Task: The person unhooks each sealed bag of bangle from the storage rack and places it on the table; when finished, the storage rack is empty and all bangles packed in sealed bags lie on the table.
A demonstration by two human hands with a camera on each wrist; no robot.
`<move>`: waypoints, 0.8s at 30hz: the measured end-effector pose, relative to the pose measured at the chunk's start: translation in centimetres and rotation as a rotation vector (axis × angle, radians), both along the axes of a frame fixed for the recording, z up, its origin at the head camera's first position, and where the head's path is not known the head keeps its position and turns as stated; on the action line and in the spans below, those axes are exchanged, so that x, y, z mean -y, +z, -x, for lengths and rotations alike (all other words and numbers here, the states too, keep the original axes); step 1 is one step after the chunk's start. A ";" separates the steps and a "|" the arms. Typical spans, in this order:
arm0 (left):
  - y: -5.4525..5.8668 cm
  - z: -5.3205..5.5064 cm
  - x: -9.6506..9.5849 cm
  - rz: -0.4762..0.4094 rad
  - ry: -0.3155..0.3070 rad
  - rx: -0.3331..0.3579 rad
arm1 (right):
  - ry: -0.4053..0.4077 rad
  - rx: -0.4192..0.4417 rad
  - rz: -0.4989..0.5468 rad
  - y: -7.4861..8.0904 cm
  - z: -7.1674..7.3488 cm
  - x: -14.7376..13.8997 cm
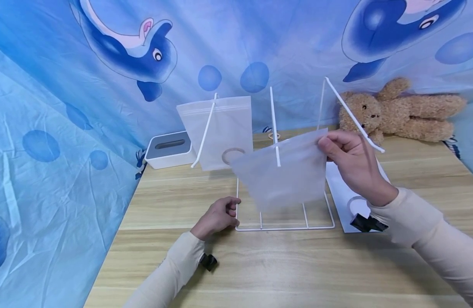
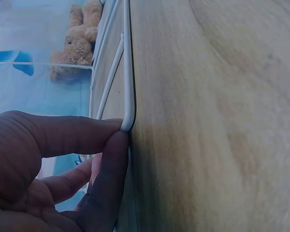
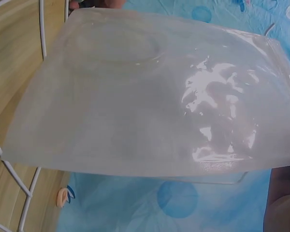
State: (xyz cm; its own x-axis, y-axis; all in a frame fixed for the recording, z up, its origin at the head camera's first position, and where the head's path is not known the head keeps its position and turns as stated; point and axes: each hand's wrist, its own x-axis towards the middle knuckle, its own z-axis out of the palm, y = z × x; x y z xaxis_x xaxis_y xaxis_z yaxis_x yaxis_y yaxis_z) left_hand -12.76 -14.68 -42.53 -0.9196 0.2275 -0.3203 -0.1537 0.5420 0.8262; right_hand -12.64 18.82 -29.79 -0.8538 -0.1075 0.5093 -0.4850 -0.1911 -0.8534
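A white wire rack [image 1: 285, 229] stands on the table with long prongs rising above its base. My left hand [image 1: 219, 217] grips the front left of that base; in the left wrist view the thumb and a finger pinch the bent wire corner [image 2: 128, 123]. With thumb and fingers, my right hand [image 1: 352, 160] pinches the upper right corner of a frosted plastic bag [image 1: 288, 179]. The middle prong's tip [image 1: 278, 160] shows in front of this bag, near its top edge. Another frosted zip bag [image 1: 224, 128], with a ring mark, hangs at the left prong [image 1: 205, 132].
A white flat sheet or bag [image 1: 338, 196] with a round mark lies under my right wrist. A grey-topped tissue box [image 1: 171, 149] stands back left. At the back right lies a teddy bear [image 1: 406, 111]. Behind the table [image 1: 259, 269] hangs a blue dolphin cloth [image 1: 298, 38].
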 end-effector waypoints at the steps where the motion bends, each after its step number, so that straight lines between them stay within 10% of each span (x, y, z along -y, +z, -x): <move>1: 0.0 0.0 0.0 -0.004 0.000 0.002 | -0.001 -0.006 -0.007 0.0 -0.1 0.0; 24: -0.2 0.1 0.1 0.013 -0.002 -0.019 | 0.171 -0.073 0.126 -0.8 -1.1 -0.6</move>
State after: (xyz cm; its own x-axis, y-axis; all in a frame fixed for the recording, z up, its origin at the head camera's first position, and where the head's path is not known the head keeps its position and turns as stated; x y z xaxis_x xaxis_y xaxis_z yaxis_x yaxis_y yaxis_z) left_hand -12.82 -14.78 -42.78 -0.9250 0.2257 -0.3058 -0.1369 0.5529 0.8220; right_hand -11.58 19.42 -30.63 -0.7891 -0.1787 0.5877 -0.4960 -0.3790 -0.7813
